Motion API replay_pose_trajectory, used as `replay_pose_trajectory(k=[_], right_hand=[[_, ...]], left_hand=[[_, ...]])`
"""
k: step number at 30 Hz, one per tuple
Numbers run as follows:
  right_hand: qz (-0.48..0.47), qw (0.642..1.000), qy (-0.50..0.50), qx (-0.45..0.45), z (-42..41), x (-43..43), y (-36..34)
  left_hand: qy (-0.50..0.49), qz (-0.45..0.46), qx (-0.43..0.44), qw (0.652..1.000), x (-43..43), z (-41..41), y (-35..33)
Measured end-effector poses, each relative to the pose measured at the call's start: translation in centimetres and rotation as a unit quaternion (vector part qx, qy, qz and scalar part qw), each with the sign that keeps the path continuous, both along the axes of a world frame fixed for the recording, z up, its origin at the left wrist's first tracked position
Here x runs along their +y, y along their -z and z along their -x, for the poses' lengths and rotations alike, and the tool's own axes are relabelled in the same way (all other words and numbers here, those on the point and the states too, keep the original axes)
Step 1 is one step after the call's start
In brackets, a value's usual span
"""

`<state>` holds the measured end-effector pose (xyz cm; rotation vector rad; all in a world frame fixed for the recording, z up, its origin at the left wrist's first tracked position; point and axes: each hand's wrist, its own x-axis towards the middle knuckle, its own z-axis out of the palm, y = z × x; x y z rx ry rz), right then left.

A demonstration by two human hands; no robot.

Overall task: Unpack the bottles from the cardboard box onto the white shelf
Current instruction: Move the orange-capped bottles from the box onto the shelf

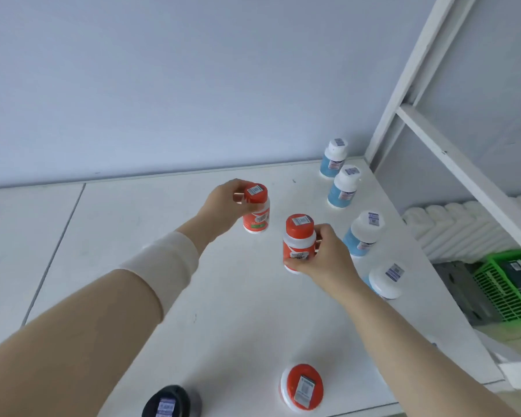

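gripping the cap, the left hand [223, 203] holds one red-capped white plastic bottle [257, 218] upright at the far middle of the flat white shelf [127, 242]. the right hand [324, 255] wraps its fingers round a second red-capped bottle [298, 236], just nearer and to the right. four white-capped blue-labelled bottles [343, 186] stand in a row along the right edge. a third red-capped bottle [302, 386] and a black-capped bottle [166, 401] stand at the near edge.
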<state>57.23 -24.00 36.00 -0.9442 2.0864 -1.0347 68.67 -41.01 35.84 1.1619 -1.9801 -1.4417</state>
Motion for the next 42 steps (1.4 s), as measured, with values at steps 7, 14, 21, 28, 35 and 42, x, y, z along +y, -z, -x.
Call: replay_pose_trajectory(k=[7,14,21,28,35,42], right_hand=[[0.019,1.000,0.019,-0.004,2.8,-6.9,2.7],[0.035,0.999,-0.005,0.001,5.5,-11.2,4.0],[0.050,0.998,-0.020,0.024,5.3,-12.3,6.5],[0.074,0.997,-0.006,0.027,5.1,-12.2,7.4],[0.044,0.997,-0.063,-0.018,6.4,-12.1,7.3],[0.060,0.995,-0.066,0.051,5.9,-9.2,2.6]], left_hand=[[0.011,0.021,-0.002,1.000,-7.8,5.3,1.0],[0.054,0.023,0.003,0.998,-10.7,8.9,1.2],[0.066,0.045,-0.013,0.997,-10.9,9.2,2.7],[0.083,0.047,-0.024,0.995,-10.7,9.0,2.4],[0.076,0.014,-0.055,0.996,-9.3,8.6,1.7],[0.176,0.289,-0.457,0.823,-6.5,1.9,-2.4]])
